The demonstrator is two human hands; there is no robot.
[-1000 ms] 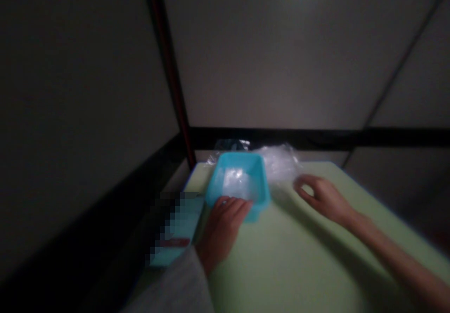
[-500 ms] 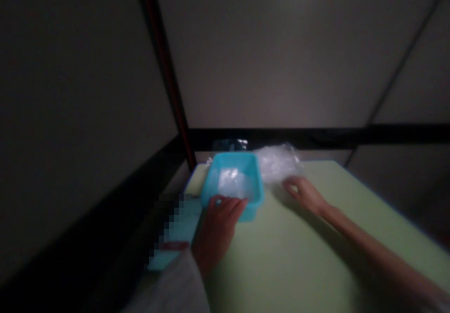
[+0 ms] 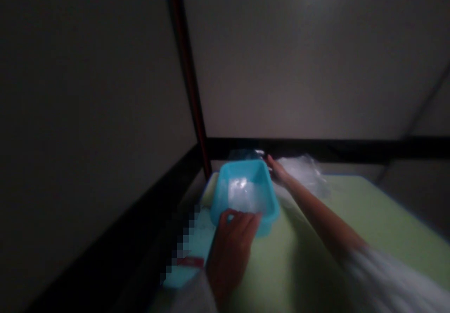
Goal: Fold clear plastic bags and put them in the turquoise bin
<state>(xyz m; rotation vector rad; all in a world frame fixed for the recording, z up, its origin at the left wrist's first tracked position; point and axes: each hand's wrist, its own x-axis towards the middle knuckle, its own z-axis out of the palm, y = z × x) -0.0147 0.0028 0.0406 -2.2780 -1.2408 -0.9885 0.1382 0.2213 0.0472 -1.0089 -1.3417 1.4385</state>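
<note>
A turquoise plastic bin [image 3: 270, 212] stands on the table, with something whitish and shiny, like clear plastic, on its bottom [image 3: 246, 194]. My left hand [image 3: 234, 238] is closed over the bin's near rim, its fingertips hooked over the edge. Beyond the bin's far right side, my right hand [image 3: 279, 170] reaches out. Its fingers are dark and partly hidden, so their hold cannot be made out. Close to it lie a clear plastic bag [image 3: 304, 172], to its right, and another piece of clear plastic [image 3: 242, 154] behind the bin.
The light green table [image 3: 351, 219] has a blue edge. A pale turquoise sheet or packet [image 3: 202, 231] with a red strip [image 3: 190, 261] lies left of my left hand, partly pixelated. Dim walls stand behind and to the left, with a dark red upright [image 3: 191, 76] at the corner.
My right hand has moved left and farther away, from the near edge of the plastic bag to the bin's far right side. My left hand stays on the near rim. The whole view has shifted.
</note>
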